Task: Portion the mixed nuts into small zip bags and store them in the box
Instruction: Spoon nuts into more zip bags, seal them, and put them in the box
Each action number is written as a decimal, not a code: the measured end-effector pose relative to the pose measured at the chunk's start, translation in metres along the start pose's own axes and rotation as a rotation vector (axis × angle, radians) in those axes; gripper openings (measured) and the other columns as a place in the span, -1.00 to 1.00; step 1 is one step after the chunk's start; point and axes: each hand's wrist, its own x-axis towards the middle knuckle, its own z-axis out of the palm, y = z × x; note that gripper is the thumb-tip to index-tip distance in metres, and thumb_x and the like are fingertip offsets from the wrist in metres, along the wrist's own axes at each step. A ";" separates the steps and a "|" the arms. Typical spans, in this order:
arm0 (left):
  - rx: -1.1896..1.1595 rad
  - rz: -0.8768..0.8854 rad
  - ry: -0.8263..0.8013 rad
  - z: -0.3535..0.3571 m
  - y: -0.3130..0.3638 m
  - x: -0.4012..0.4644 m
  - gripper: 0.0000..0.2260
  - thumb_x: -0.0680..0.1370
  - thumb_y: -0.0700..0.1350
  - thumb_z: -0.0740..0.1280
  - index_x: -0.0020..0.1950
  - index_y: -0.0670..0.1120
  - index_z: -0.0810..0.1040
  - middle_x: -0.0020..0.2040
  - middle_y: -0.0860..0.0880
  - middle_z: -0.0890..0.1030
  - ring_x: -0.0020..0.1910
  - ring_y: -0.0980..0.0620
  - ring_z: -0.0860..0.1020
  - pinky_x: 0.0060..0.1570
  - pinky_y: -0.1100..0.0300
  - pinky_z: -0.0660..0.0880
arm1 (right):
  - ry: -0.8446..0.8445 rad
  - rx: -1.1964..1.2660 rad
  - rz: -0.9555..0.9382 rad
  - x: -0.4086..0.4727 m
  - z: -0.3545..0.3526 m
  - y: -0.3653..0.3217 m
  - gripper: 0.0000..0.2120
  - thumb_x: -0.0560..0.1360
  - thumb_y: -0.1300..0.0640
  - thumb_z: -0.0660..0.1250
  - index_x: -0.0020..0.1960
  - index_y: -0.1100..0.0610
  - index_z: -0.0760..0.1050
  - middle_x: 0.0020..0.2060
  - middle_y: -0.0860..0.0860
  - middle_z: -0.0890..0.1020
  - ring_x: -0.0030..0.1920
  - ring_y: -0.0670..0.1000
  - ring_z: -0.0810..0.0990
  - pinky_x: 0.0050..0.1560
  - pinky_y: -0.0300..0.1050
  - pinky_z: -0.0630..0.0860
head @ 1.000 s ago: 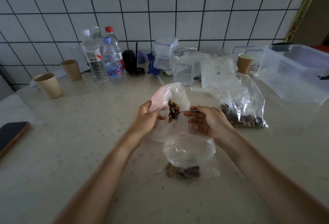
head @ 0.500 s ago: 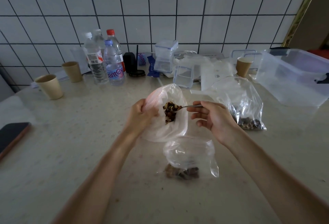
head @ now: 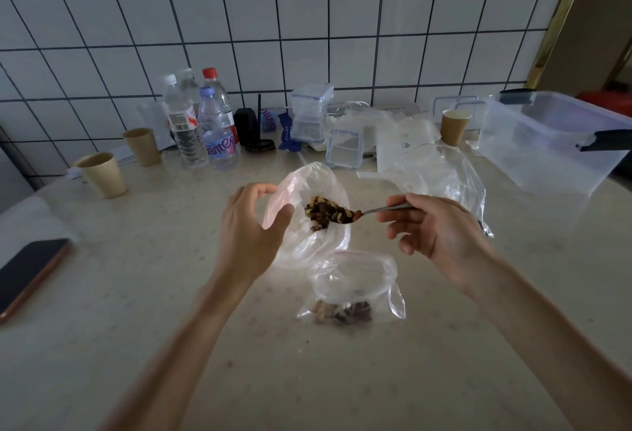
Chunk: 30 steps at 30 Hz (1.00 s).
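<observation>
The left hand (head: 251, 225) pinches the rim of a small zip bag (head: 309, 215), thumb and fingers closed on the plastic, holding its mouth wide open and tilted toward the camera. The right hand (head: 441, 232) grips the handle of a spoon (head: 383, 209) — fingers curled around it. The spoon bowl carries a heap of mixed nuts (head: 328, 213) and sits level inside the bag's mouth.

Compared with half a second ago, the spoon is raised and flatter, the nuts are more fully in view on it, and the right hand sits further out from the bag. One second ago the spoon was tipped deeper, closer to the left hand.

A second small bag (head: 354, 288) lies on the tabletop (head: 143, 293) just below the held one, with nuts at its bottom; its place is unchanged. The large supply bag (head: 441, 177) stands behind the right hand. The clear storage box (head: 543, 143) rests at the far right, well apart from both hands — it has not moved.
</observation>
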 end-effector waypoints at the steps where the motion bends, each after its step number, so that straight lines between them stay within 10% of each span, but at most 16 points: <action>1: 0.005 0.042 0.003 -0.002 0.004 -0.009 -0.71 0.58 0.07 0.44 0.25 0.02 0.56 0.18 0.15 0.57 0.19 0.13 0.54 0.12 0.15 0.48 | -0.001 0.005 0.005 -0.006 -0.005 0.001 -0.73 0.69 0.19 0.19 0.09 0.32 0.62 -0.03 0.34 0.71 -0.30 0.13 0.65 -0.48 -0.11 0.46; 4: 0.017 0.066 -0.107 -0.005 0.016 -0.033 -0.87 0.57 0.11 0.40 0.06 0.12 0.58 -0.16 0.19 0.65 -0.13 0.23 0.62 -0.18 0.42 0.43 | -0.009 0.007 0.012 -0.024 -0.018 0.006 -0.72 0.69 0.18 0.19 0.05 0.31 0.63 -0.05 0.36 0.70 -0.32 0.14 0.64 -0.49 -0.11 0.44; 11: 0.054 -0.172 -0.469 0.007 0.027 -0.070 -0.76 0.62 0.25 0.29 -0.05 0.14 0.61 -0.38 0.20 0.66 -0.41 0.24 0.62 -0.26 0.23 0.51 | -0.041 -0.091 0.012 -0.054 -0.030 0.011 -0.71 0.71 0.17 0.17 0.06 0.33 0.60 -0.08 0.37 0.69 -0.29 0.18 0.62 -0.48 -0.09 0.42; 24: -0.148 -0.166 -0.379 -0.001 0.033 -0.068 -0.87 0.64 0.00 0.39 -0.07 0.03 0.68 -0.45 0.03 0.58 -0.50 0.19 0.53 -0.38 0.41 0.40 | -0.303 -1.333 -0.678 -0.095 -0.014 -0.018 -0.69 0.71 -0.06 0.09 0.02 0.01 0.57 -0.20 -0.16 0.59 -0.21 -0.06 0.57 -0.16 0.02 0.54; 30: -0.090 -0.176 -0.370 0.001 0.033 -0.070 -0.83 0.65 0.00 0.37 -0.11 0.02 0.66 -0.44 -0.06 0.60 -0.51 0.18 0.47 -0.37 0.33 0.42 | -0.302 -1.079 -0.594 -0.086 -0.015 -0.021 -0.70 0.70 -0.08 0.16 0.04 0.04 0.61 -0.13 -0.10 0.69 -0.13 0.00 0.65 -0.12 -0.09 0.57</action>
